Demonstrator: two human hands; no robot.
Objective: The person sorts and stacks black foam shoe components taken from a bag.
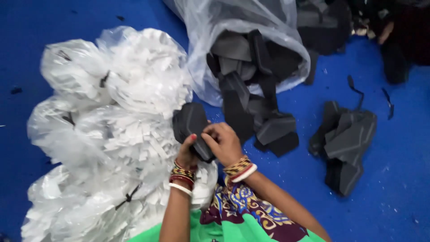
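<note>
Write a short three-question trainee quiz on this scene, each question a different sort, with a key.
1. True or false: both hands, left hand and right hand, hold the black foam piece.
2. Multiple choice: the tied clear bags hold A) white strips, B) red caps, C) green balls.
3. Fill in: the open bag of black pieces lies on a ____ floor.

Key: 1 true; 2 A; 3 blue.

You hold matt black foam piece (192, 127); glossy clear plastic bags (112, 134) crinkle over white paper strips; blue floor (394, 170) smooth.
</note>
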